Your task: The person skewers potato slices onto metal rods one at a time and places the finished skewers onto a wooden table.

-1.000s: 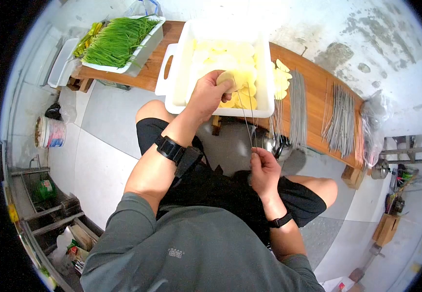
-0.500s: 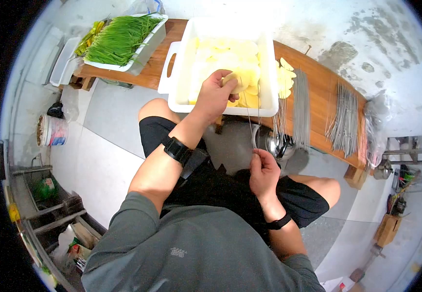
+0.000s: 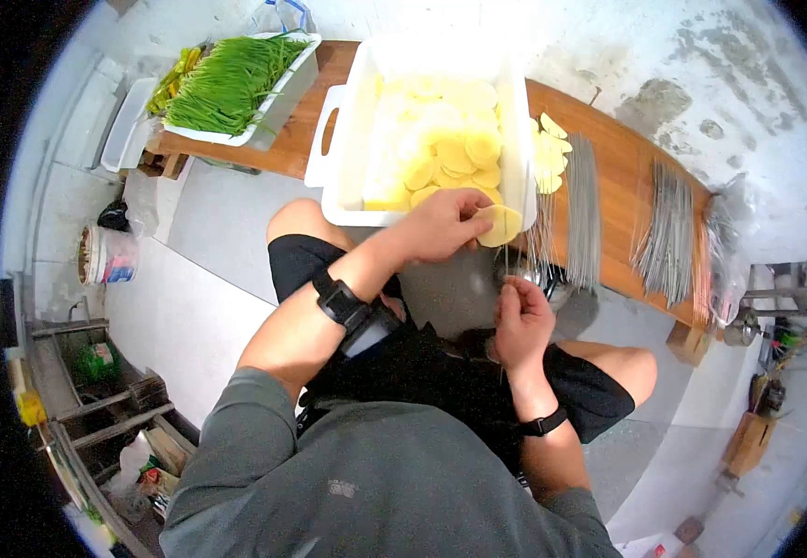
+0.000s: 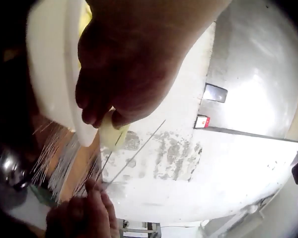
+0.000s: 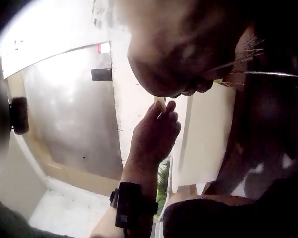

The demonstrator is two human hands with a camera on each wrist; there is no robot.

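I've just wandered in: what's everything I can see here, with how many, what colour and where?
Large tub: one, white, on bench
Bench: one, brown, along wall
Slices in tub: many, yellow
Slices outside tub: several, yellow, beside it
Held slice: one, yellow, left fingers
Held skewers: two, grey, right fingers
Loose skewers: many, grey, on bench
Long greens: one heap, green, in left-hand tray
Trays: two, white, far left
Bucket: one, whitish, left floor
Plastic bag: one, clear, bench's right end
Edge clutter: too small to count
Wristbands: two, black, one per arm
Left hand: one, pinching slice
Right hand: one, gripping skewers
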